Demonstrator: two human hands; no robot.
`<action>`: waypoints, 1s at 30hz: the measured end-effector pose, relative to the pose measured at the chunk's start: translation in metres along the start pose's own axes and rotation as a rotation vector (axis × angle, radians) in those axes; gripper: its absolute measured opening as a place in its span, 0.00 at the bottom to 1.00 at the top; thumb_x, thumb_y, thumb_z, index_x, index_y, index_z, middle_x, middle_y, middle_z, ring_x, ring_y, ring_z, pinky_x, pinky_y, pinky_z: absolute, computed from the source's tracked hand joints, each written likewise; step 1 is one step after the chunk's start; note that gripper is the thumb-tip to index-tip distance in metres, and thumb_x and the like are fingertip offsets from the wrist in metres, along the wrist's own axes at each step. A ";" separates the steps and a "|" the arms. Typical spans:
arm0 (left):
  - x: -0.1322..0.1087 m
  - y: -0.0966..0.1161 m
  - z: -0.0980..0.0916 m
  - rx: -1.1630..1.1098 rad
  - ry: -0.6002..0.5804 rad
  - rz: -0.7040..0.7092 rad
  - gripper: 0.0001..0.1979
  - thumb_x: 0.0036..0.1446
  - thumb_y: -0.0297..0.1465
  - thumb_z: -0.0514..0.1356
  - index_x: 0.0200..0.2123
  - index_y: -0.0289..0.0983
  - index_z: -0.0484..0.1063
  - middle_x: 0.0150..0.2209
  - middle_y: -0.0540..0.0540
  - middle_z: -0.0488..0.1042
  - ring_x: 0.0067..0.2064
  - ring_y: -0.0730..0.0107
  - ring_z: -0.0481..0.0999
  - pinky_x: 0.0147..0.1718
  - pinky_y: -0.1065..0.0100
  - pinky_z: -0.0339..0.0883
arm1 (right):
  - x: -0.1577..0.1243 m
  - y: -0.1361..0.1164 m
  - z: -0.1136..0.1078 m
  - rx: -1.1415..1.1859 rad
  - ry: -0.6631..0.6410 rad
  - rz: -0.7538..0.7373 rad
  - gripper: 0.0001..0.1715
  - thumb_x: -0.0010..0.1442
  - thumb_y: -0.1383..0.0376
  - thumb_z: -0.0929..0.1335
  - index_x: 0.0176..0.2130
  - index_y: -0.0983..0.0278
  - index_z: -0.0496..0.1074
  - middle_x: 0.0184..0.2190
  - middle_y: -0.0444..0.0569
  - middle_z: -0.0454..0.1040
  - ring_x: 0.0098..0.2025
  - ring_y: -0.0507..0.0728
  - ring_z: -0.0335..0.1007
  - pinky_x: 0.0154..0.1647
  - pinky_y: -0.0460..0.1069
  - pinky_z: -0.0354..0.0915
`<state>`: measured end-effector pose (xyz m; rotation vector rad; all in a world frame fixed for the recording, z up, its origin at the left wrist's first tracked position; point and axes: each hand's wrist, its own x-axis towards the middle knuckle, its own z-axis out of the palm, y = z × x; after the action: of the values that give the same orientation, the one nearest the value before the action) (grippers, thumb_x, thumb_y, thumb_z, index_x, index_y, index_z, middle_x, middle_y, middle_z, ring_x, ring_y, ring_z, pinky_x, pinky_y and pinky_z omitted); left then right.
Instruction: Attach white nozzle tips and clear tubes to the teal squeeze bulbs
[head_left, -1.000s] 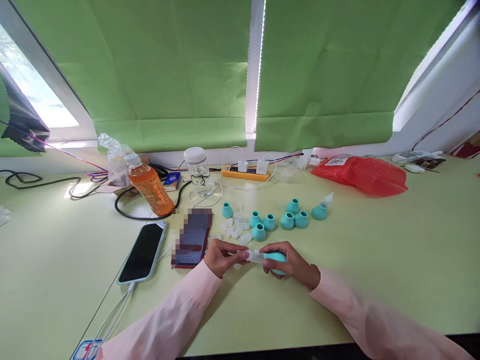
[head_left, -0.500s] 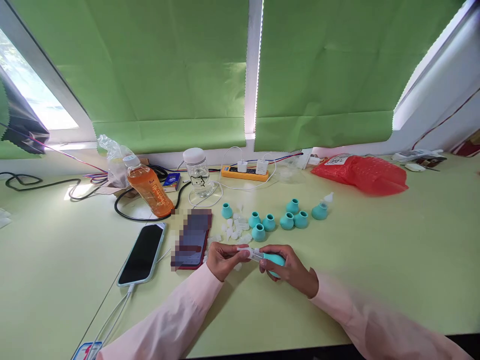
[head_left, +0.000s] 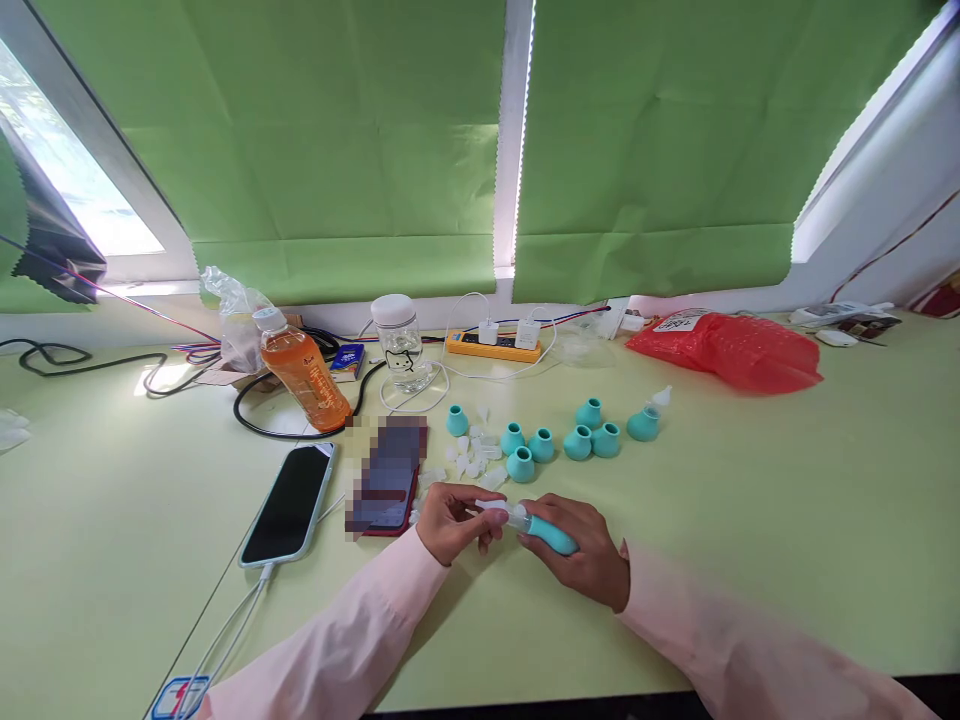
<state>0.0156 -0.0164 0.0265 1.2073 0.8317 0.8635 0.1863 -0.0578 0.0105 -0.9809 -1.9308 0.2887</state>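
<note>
My right hand [head_left: 590, 552] is wrapped round a teal squeeze bulb [head_left: 553, 536], which points up and to the left. A clear plastic nozzle [head_left: 517, 517] joins the bulb's front end. With thumb and index finger my left hand [head_left: 450, 525] pinches the whitish soft tip [head_left: 492, 505] at the nozzle's far end; the fingers partly hide it. Just beyond my hands lie loose translucent plastic tips [head_left: 472, 465]. Several teal bulbs [head_left: 520, 464] stand upright with round openings on top. At their right, one bulb [head_left: 643, 424] has a clear tip fitted.
Left of my hands lie a red-edged phone [head_left: 386, 480] and a charging phone [head_left: 289, 505]. Behind them are an orange drink bottle [head_left: 304, 380], a clear jar [head_left: 403, 350] and an orange power strip [head_left: 491, 347]. A red plastic bag [head_left: 727, 350] lies at back right.
My right hand has turned and closed further over the bulb, its back now facing up more. The left hand keeps its pinch on the tip. The whole view has shifted slightly.
</note>
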 end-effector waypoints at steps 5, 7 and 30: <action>-0.003 -0.001 0.000 0.017 -0.009 -0.012 0.17 0.36 0.34 0.64 0.29 0.26 0.72 0.15 0.46 0.70 0.15 0.76 0.66 0.13 0.72 0.63 | 0.005 -0.006 0.000 0.143 -0.052 0.143 0.10 0.50 0.65 0.65 0.36 0.63 0.67 0.25 0.47 0.69 0.26 0.53 0.65 0.27 0.47 0.63; -0.004 0.000 0.001 0.032 0.001 0.007 0.17 0.37 0.34 0.63 0.29 0.26 0.72 0.15 0.47 0.69 0.15 0.76 0.66 0.13 0.73 0.63 | 0.007 -0.008 -0.001 0.165 -0.074 0.202 0.10 0.49 0.64 0.66 0.35 0.63 0.67 0.26 0.47 0.70 0.27 0.53 0.66 0.28 0.47 0.64; -0.005 0.020 0.002 0.362 -0.175 0.237 0.13 0.41 0.35 0.61 0.27 0.29 0.73 0.21 0.44 0.70 0.19 0.76 0.65 0.17 0.73 0.63 | 0.009 -0.017 -0.004 0.674 -0.106 0.622 0.14 0.42 0.59 0.68 0.29 0.66 0.66 0.16 0.41 0.62 0.18 0.48 0.57 0.17 0.43 0.57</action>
<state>0.0133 -0.0196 0.0466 1.7014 0.7298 0.8021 0.1784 -0.0626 0.0276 -1.0722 -1.3948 1.2730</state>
